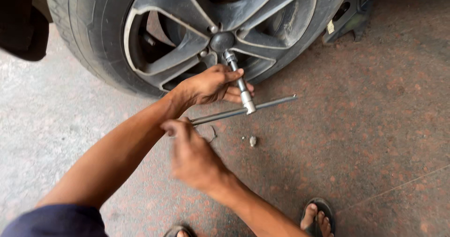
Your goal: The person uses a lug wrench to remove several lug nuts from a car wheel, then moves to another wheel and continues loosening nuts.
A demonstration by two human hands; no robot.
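A car wheel with a grey spoked rim (187,45) and black tyre (89,45) stands at the top of the view. A metal T-handle wrench (244,94) is set on a lug nut near the hub. My left hand (211,85) wraps around the wrench's shaft close to the wheel. My right hand (192,157), blurred, grips the left end of the wrench's cross bar (272,102). A loose nut (253,141) lies on the floor below the bar.
A dark jack (349,17) sits beside the tyre at the top right. My sandalled foot (318,216) rests on the speckled reddish floor at the bottom. A dark shape (23,26) hangs at the top left.
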